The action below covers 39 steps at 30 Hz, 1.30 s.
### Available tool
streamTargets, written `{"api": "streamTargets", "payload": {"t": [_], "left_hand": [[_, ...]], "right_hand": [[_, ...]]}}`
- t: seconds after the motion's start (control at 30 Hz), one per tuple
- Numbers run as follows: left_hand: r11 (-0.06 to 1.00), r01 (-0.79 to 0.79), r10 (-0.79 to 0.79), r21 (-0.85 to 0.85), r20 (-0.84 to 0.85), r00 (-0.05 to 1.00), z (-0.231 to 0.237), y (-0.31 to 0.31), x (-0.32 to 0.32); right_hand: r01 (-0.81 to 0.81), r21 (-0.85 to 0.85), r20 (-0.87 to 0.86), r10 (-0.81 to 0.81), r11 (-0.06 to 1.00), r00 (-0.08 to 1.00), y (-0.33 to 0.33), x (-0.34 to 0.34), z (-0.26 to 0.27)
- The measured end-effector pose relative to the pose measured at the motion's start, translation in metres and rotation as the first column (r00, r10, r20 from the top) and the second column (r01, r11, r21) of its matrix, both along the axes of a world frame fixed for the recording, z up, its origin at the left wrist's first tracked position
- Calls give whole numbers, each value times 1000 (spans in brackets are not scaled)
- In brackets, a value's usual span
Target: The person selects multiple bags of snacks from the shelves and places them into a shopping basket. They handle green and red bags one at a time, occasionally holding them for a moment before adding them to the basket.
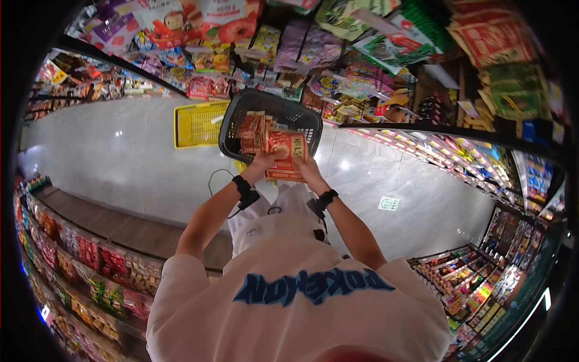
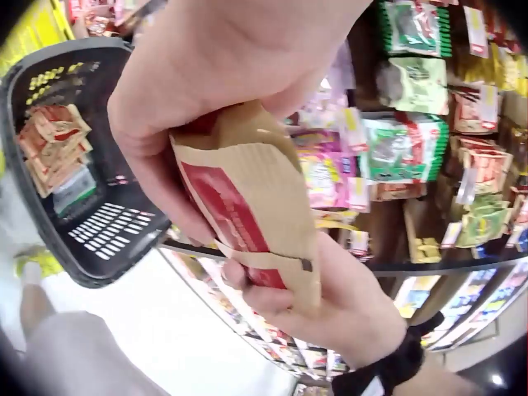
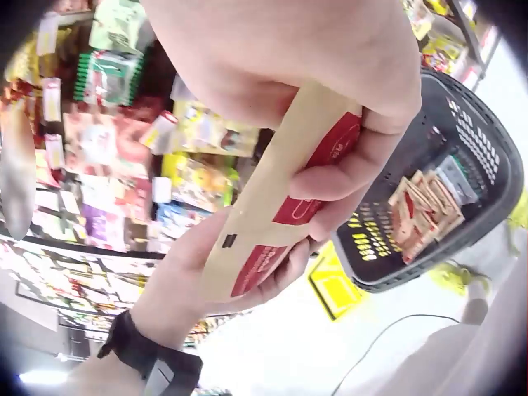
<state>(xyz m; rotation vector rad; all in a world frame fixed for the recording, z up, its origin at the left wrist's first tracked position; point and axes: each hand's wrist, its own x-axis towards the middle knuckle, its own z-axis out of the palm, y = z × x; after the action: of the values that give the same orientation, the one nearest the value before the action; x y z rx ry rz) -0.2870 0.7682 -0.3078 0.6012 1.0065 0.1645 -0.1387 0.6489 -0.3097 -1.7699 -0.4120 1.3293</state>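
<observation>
A red and tan snack packet (image 1: 286, 152) is held between both hands in front of the torso, over the near edge of a dark grey basket (image 1: 230, 123). My left hand (image 1: 263, 164) grips its left side, and my right hand (image 1: 309, 171) grips the opposite side. The left wrist view shows fingers curled round the packet (image 2: 247, 210) from both ends. In the right wrist view the packet (image 3: 276, 190) is seen edge-on, with fingers wrapped over its red side. Several similar packets (image 3: 425, 210) lie inside the basket, beside a clear and green one.
A yellow basket (image 1: 196, 125) stands on the floor left of the dark one. Shelves of bagged snacks (image 1: 307, 45) run along the far side, with more shelving (image 1: 90, 265) at the lower left. A green arrow sign (image 1: 388, 203) marks the grey floor.
</observation>
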Motion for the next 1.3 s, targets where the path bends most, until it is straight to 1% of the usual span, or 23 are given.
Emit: {"api": "streamTargets", "payload": {"t": [0.13, 0.27, 0.33, 0.4, 0.43, 0.53, 0.57, 0.6, 0.63, 0.7, 0.73, 0.77, 0.87, 0.9, 0.93, 0.97, 1.0, 1.03, 1.07, 1.17, 1.2, 1.27, 1.3], "left_hand": [[966, -66, 6, -251, -235, 972, -115, -3, -28], [971, -109, 45, -213, -285, 958, -207, 4, -43], [994, 99, -112, -53, -425, 898, -303, 11, -52], [947, 307, -195, 96, -587, 786, -363, 23, -61], [910, 371, -146, 182, -698, 701, -330, 42, -49], [847, 483, -98, 223, -827, 553, -344, 79, -40], [802, 547, -72, 241, -870, 488, -356, 90, -38], [735, 615, -160, 287, -807, 568, -400, 93, -55], [717, 655, -226, 236, -811, 540, -394, 100, -48], [660, 732, -318, 169, -820, 476, -407, 103, -50], [618, 771, -347, 157, -825, 446, -439, 95, -61], [573, 806, -372, 149, -829, 418, -456, 91, -68], [480, 863, -438, 154, -811, 388, -419, 79, -60], [444, 858, -462, 259, -753, 467, -424, 71, -67], [477, 835, -417, 273, -766, 489, -401, 64, -61], [422, 864, -456, 274, -760, 463, -362, 65, -52], [361, 887, -414, 288, -803, 429, -348, 53, -49], [391, 844, -408, 368, -753, 517, -308, 51, -38], [316, 863, -408, 393, -766, 498, -288, 44, -32], [222, 777, -357, 589, -693, 626, -265, 12, -41], [170, 756, -443, 632, -636, 632, -269, 9, -41], [91, 821, -491, 564, -692, 530, -199, 8, -19], [47, 847, -512, 530, -715, 476, -164, 8, -8]], "right_hand": [[-111, -158, -12, 111, 981, 994, 8, -24, -98], [-129, -268, 29, 142, 955, 989, 31, -41, -190], [-146, -304, 129, 192, 941, 973, 52, -45, -225], [-162, -335, 148, 222, 928, 964, 72, -47, -273], [-158, -368, 98, 207, 916, 973, 94, -46, -270], [-142, -193, 118, 166, 971, 979, 120, -52, -364], [-107, -269, -66, 92, 957, 994, 126, -56, -394], [-91, -279, 58, 112, 956, 992, 136, -60, -393], [-89, -348, -82, 64, 933, 995, 136, -64, -412], [-134, -392, -22, 137, 910, 990, 142, -75, -452], [-168, -378, 181, 251, 910, 951, 138, -83, -470], [-308, -391, 78, 365, 867, 928, 136, -86, -467], [-672, -332, -177, 656, 662, 734, 140, -74, -424], [-606, -200, -200, 573, 770, 794, 130, -69, -410], [-563, -43, 39, 564, 826, 825, 114, -70, -383], [-539, 96, 300, 492, 837, 817, 97, -72, -358], [-772, -129, 469, 724, 623, 506, 81, -65, -356], [-873, -338, 568, 816, 351, 108, 65, -58, -356], [-653, -79, 444, 613, 753, 653, 27, -62, -391], [-711, -137, 563, 645, 690, 517, -3, -27, -313], [-721, -149, 609, 637, 677, 473, -15, -12, -287], [-704, -87, 717, 535, 704, 447, -40, 18, -240], [-690, -140, 497, 654, 710, 571, -45, 37, -229]]}}
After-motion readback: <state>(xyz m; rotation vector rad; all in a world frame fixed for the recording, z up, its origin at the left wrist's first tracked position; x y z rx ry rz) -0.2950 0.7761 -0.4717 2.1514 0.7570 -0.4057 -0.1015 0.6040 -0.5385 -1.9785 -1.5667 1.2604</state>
